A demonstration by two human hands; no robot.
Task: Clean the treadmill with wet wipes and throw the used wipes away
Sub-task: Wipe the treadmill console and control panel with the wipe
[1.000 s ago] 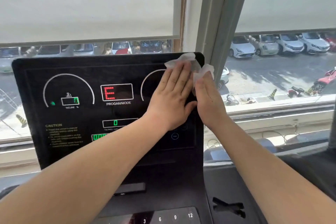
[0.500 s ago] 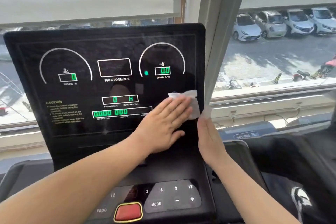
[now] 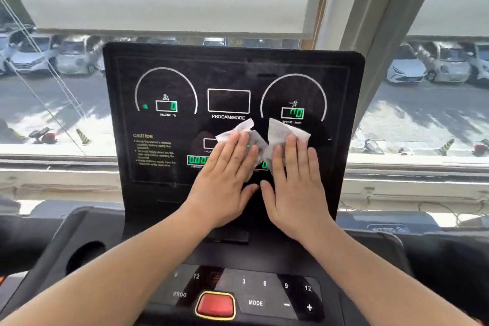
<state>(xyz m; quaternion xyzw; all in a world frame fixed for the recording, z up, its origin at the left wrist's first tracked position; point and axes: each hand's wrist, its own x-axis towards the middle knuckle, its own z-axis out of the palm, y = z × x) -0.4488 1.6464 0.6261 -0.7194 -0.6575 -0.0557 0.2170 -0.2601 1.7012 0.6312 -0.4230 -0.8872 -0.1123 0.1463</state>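
- My left hand (image 3: 225, 182) lies flat, fingers straight, pressing a white wipe (image 3: 238, 131) against the treadmill console (image 3: 232, 66).
- My right hand (image 3: 293, 182), just beside it, is flat too, pressing a second wipe (image 3: 283, 132).
- Both wipes sit below the PROGAM/MODE box (image 3: 229, 100), nearly touching.
- Nearer me is a red button (image 3: 215, 304); through the window (image 3: 53, 103) I see parked cars (image 3: 407, 71).
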